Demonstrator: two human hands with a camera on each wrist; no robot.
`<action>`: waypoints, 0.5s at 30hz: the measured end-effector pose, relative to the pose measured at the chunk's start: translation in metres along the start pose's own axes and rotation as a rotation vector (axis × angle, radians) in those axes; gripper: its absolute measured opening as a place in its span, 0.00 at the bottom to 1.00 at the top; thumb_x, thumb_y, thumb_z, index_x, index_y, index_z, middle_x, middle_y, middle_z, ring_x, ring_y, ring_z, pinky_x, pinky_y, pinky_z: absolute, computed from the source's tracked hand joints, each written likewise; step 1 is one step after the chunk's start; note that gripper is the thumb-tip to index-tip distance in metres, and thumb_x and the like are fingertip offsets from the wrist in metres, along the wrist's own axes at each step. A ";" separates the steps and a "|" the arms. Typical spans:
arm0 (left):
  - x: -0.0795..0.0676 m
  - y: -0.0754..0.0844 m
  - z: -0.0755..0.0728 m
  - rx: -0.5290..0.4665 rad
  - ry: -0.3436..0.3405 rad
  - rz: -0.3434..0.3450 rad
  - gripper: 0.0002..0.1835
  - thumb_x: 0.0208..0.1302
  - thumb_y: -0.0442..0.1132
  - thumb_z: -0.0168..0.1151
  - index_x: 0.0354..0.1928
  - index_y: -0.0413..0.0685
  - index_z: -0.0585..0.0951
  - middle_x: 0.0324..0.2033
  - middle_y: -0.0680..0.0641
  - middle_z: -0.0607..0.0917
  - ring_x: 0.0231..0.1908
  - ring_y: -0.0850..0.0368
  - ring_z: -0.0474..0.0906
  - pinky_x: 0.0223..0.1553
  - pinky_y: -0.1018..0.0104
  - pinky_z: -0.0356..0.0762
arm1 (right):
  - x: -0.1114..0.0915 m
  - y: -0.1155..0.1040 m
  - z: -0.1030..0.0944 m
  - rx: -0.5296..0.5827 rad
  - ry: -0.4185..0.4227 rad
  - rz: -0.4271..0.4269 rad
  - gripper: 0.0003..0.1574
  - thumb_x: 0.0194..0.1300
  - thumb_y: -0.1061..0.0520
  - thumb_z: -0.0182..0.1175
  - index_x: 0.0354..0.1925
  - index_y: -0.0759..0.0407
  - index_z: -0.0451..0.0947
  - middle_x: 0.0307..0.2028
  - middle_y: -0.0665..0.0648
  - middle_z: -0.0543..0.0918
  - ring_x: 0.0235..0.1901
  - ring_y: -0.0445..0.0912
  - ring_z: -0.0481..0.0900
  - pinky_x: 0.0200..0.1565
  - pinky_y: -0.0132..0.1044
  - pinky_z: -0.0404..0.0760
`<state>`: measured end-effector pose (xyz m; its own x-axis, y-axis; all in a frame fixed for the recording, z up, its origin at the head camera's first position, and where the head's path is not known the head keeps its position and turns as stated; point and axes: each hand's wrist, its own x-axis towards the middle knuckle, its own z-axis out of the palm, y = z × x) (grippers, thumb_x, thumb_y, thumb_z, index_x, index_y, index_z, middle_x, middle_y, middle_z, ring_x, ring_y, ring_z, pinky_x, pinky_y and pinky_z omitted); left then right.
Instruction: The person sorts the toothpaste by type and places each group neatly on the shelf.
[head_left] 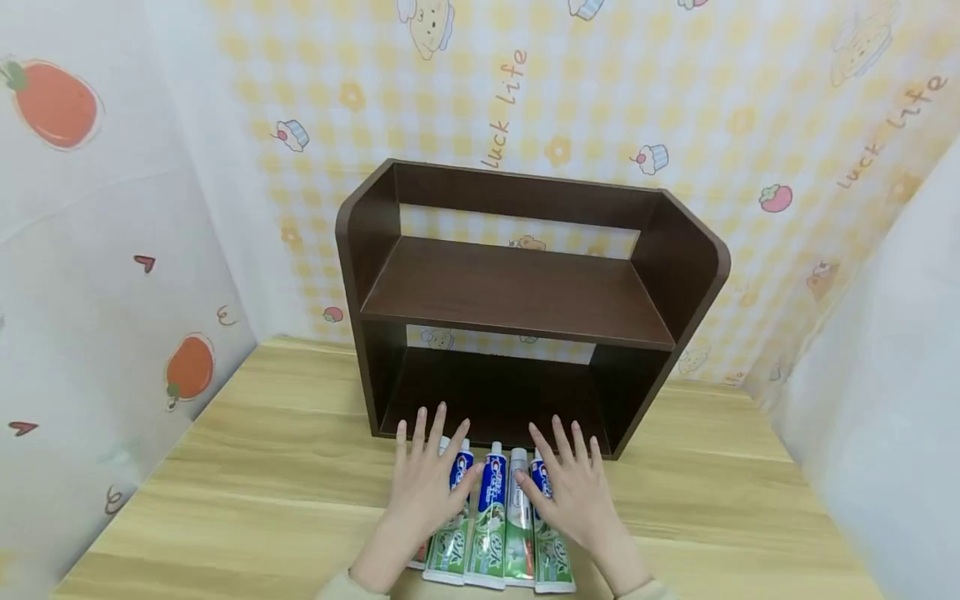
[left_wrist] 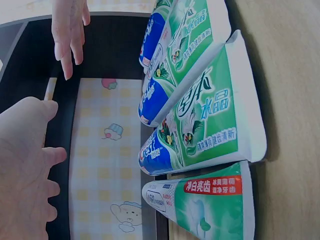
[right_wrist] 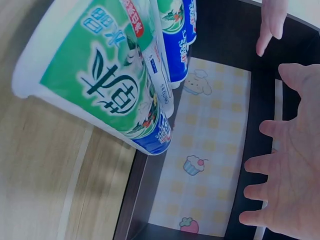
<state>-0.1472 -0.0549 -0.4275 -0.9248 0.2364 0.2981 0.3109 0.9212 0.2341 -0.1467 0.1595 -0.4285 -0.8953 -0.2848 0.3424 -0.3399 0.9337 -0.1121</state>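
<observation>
Several toothpaste tubes lie side by side on the table, caps toward the shelf. My left hand (head_left: 423, 487) is spread, palm down, over the left tubes. My right hand (head_left: 577, 496) is spread likewise over the right ones; both hold nothing. Between the hands show a blue-and-green tube (head_left: 489, 521) and a silver-and-green tube (head_left: 519, 537). Another blue-and-green tube (head_left: 552, 557) lies partly under the right hand, and a similar tube (head_left: 448, 550) partly under the left. Leftmost, a green tube with a red band (left_wrist: 210, 200) is mostly hidden by the left hand in the head view.
A dark brown two-tier shelf (head_left: 517, 287) stands just beyond the tubes, its lower front edge close to the caps and fingertips. The wood-grain table (head_left: 285, 475) extends to both sides. Behind rises a yellow checked cloth (head_left: 562, 92), with white printed cloth (head_left: 90, 217) at the left.
</observation>
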 end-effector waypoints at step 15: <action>-0.013 0.001 -0.009 -0.069 0.002 0.036 0.33 0.62 0.61 0.47 0.66 0.54 0.64 0.69 0.40 0.54 0.70 0.39 0.43 0.67 0.41 0.38 | -0.012 -0.004 -0.016 0.124 0.050 0.058 0.40 0.57 0.40 0.58 0.64 0.55 0.63 0.61 0.67 0.68 0.61 0.66 0.63 0.58 0.63 0.63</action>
<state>-0.1328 -0.0596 -0.4227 -0.9126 0.2681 0.3088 0.3581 0.8885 0.2868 -0.1296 0.1625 -0.4171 -0.9004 -0.2169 0.3772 -0.3235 0.9135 -0.2469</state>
